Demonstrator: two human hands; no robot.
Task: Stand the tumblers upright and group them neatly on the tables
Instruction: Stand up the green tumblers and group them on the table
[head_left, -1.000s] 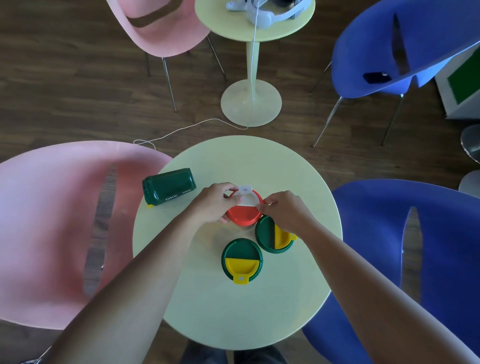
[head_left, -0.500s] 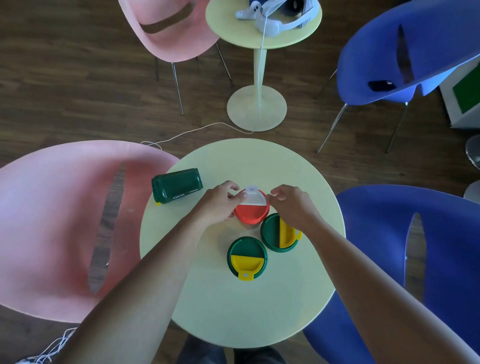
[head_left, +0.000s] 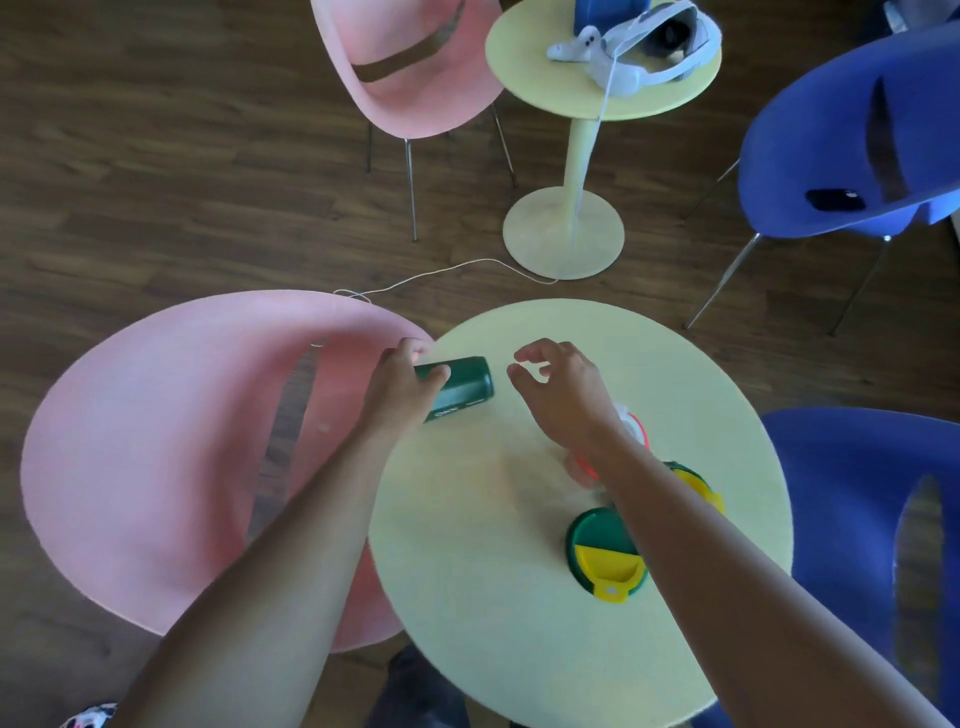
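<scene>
A green tumbler (head_left: 460, 387), lying on its side near the table's (head_left: 519, 649) left edge, is gripped at its left end by the left hand (head_left: 402, 382); the right hand (head_left: 558, 389) is held just right of it, fingers apart.

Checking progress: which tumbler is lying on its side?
The all-green tumbler under the left hand; the others stand upright, lids up.
</scene>
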